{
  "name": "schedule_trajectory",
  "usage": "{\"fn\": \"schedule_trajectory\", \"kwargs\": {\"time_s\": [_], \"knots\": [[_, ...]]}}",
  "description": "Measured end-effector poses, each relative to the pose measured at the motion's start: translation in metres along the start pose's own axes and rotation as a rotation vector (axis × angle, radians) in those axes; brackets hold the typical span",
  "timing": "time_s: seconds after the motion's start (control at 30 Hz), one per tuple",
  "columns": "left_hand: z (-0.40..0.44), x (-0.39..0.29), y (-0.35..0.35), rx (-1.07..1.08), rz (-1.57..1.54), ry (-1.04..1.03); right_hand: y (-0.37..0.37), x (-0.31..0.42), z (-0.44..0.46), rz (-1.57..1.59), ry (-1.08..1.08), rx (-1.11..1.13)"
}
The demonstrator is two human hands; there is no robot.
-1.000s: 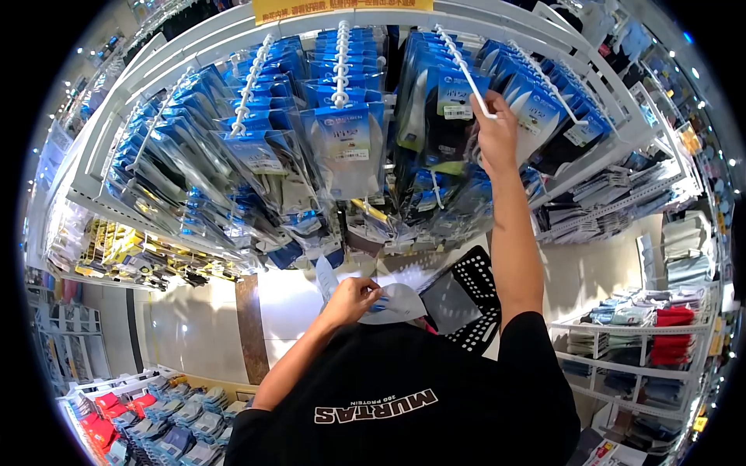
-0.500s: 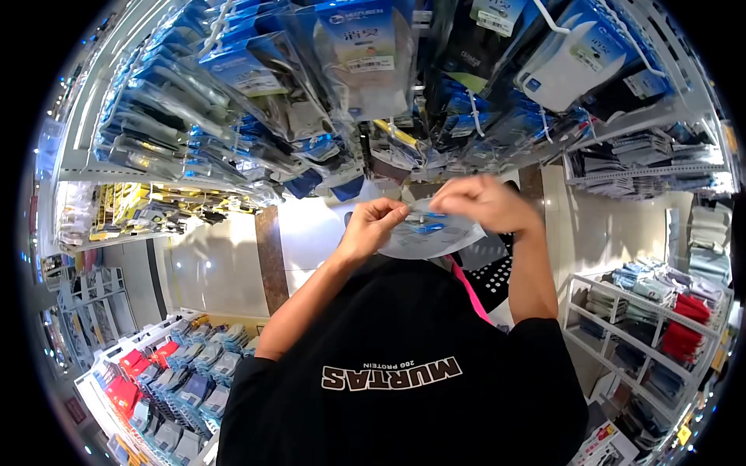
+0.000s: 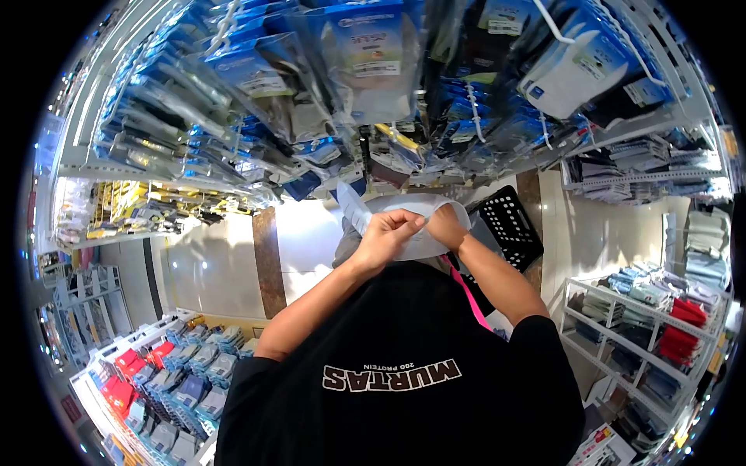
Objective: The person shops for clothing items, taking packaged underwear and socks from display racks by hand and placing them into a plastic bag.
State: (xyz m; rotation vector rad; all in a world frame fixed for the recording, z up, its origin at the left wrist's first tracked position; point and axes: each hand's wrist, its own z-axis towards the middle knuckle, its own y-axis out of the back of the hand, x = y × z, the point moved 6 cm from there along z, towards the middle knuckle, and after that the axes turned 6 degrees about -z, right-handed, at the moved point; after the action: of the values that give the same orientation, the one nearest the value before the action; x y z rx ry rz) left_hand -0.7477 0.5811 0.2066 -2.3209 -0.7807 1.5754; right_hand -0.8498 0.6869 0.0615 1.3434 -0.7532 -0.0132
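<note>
In front of my chest is a thin, whitish, curved sheet [image 3: 416, 203], its far edge arched and a strip of it sticking up to the left. My left hand [image 3: 388, 237] is closed on the sheet, thumb and forefinger pinched together near its middle. Against the right part of the sheet, inside its curve, my right hand [image 3: 448, 227] is bent with the fingers drawn together. Its fingertips are partly hidden, so what they hold cannot be made out. The two hands are close, nearly touching.
Blue-topped sock packs [image 3: 373, 62] hang on hooks just ahead. A black basket [image 3: 509, 233] with holes stands to the right of my hands, and a pink strap [image 3: 468, 291] runs beside my body. Racks of folded packs [image 3: 186, 384] stand behind left and right [image 3: 645, 334].
My right hand has moved down and in toward my left hand. The sheet has turned and now curves up around the hands, with a strip raised at left. More of the basket shows.
</note>
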Motion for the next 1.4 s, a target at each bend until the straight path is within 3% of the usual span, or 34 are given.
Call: {"fn": "schedule_trajectory", "kwargs": {"time_s": [0.2, 0.3, 0.33, 0.37, 0.43, 0.53, 0.63, 0.73, 0.77, 0.87, 0.9, 1.0, 1.07, 1.13, 1.2, 1.23, 1.3, 1.4], "knots": [[-0.004, -0.003, 0.008, -0.078, 0.002, -0.009, 0.04, 0.056, 0.013, 0.298, 0.014, 0.019], [0.001, 0.0, 0.026, -0.203, 0.041, -0.094, 0.041, 0.065, 0.012, -0.163, -0.017, 0.146], [0.005, 0.002, 0.039, -0.278, 0.079, -0.15, 0.068, 0.069, 0.008, 0.041, 0.017, -0.078], [0.008, 0.001, 0.048, -0.343, 0.118, -0.203, 0.094, 0.08, 0.013, 0.112, -0.043, 0.029], [0.005, -0.008, 0.062, -0.468, 0.141, -0.171, 0.14, 0.085, 0.011, 0.366, -0.142, -0.024], [0.01, -0.004, 0.073, -0.405, 0.101, -0.198, 0.177, 0.064, 0.0, 0.634, -0.301, -0.281], [0.012, -0.002, 0.059, -0.37, 0.053, -0.161, 0.208, 0.059, -0.005, 0.786, -0.313, -0.481], [0.021, 0.006, 0.049, -0.263, 0.028, -0.249, 0.211, 0.05, -0.005, 0.982, -0.316, -0.523], [0.018, 0.008, 0.047, -0.217, -0.001, -0.129, 0.213, 0.05, -0.004, 1.009, -0.324, -0.527], [0.011, -0.001, 0.03, -0.004, 0.385, -0.137, 0.213, 0.049, -0.003, 1.198, -0.363, -0.56], [0.008, -0.004, 0.015, 0.092, 0.355, -0.194, 0.21, 0.046, -0.002, 1.266, -0.369, -0.578], [-0.001, -0.013, -0.004, 0.128, 0.513, -0.121, 0.194, 0.034, 0.002, 1.255, -0.388, -0.55], [-0.008, -0.026, -0.017, 0.058, 0.581, -0.071, 0.208, 0.04, 0.001, 0.975, -0.349, -0.808], [-0.006, -0.019, -0.011, -0.042, 0.651, -0.161, 0.223, 0.047, -0.007, 0.643, -0.399, -0.946], [-0.01, -0.028, -0.015, -0.124, 0.837, -0.288, 0.228, 0.065, -0.011, 0.496, -0.392, -0.861], [-0.012, -0.034, -0.02, -0.137, 0.896, -0.454, 0.227, 0.074, -0.015, 0.421, -0.39, -0.821], [-0.017, -0.039, -0.034, -0.15, 1.001, -0.793, 0.21, 0.092, -0.015, 0.736, -0.378, -0.673], [-0.014, -0.034, -0.045, -0.112, 1.138, -0.87, 0.196, 0.095, -0.018, 0.885, -0.397, -0.736]]}}
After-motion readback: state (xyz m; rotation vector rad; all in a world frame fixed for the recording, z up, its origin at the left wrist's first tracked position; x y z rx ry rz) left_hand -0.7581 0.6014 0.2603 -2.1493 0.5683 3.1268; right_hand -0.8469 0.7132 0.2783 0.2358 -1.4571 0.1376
